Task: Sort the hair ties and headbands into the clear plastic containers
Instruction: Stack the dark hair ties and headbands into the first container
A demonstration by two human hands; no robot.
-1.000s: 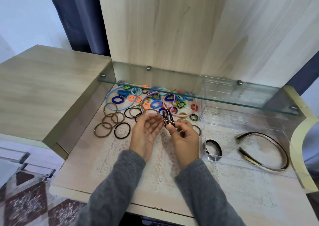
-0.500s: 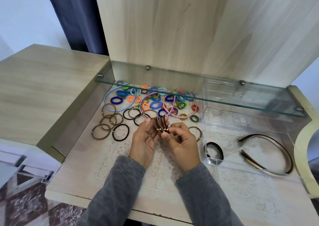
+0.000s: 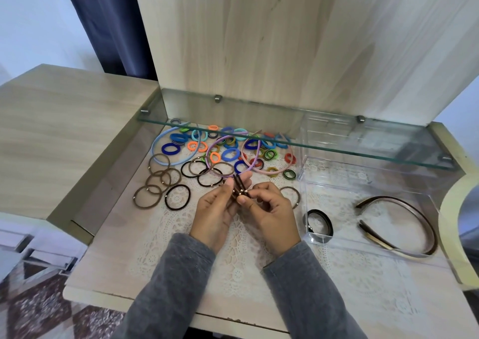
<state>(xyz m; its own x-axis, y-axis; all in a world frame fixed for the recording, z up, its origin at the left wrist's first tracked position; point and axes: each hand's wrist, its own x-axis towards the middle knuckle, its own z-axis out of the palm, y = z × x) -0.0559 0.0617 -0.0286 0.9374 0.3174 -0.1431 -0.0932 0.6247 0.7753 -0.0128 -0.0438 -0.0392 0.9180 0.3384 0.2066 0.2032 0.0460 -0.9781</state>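
Whereas a second ago the right hand (image 3: 273,215) alone pinched the bundle of brown hair ties (image 3: 239,187) and the left hand (image 3: 216,215) lay open beside it, both hands now meet at the centre of the frame with the bundle between them. The left thumb presses the bundle against the straightened fingers behind it, so that grip is clamped on the ties. The right hand pinches the bundle's lower end between thumb and forefinger with its other fingers curled, so its grip is clamped on the same ties.

The bundle stands tilted, with its upper end rising out of both grips toward the top of the frame and small metal beads showing on it. It is held above the lace mat (image 3: 233,261) on the tabletop (image 3: 103,261), left of the clear container (image 3: 319,238) at the right of the frame. Inside that container lie a black hair tie (image 3: 327,218) in the lower left corner and a brown headband (image 3: 414,210) further right.

Loose brown hair ties (image 3: 158,183) lie on the tabletop at centre left. Coloured hair ties (image 3: 229,154) and pastel headbands (image 3: 160,141) lie above the hands, partly under the glass shelf (image 3: 337,148).
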